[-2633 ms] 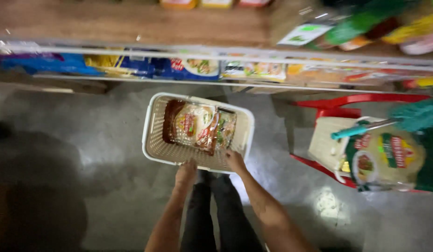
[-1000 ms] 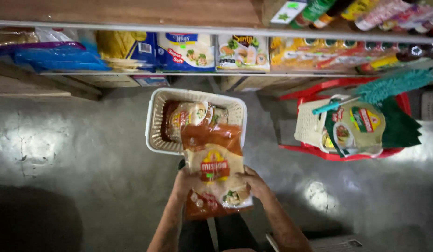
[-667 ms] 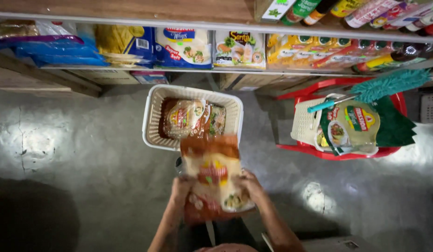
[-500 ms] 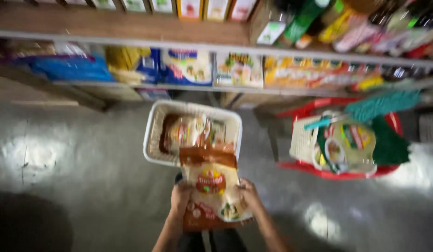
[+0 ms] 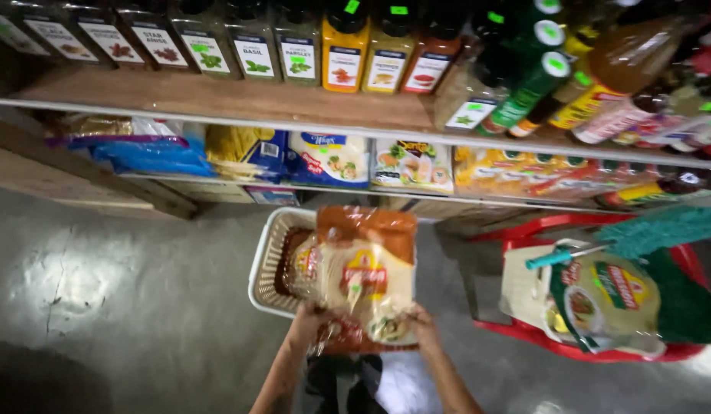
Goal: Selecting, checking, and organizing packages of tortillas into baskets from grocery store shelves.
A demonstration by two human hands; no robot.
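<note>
My left hand and right hand each grip a bottom corner of a tortilla pack, holding it upright at centre frame above the white basket, left of the red basket.

2 baskets: 1 white, 1 red; 1 tortilla pack in hands.

Glossy clear plastic tortilla packet in the grip, matt white woven-look plastic basket behind it, smooth shiny grey concrete floor, worn wooden shelf above
</note>
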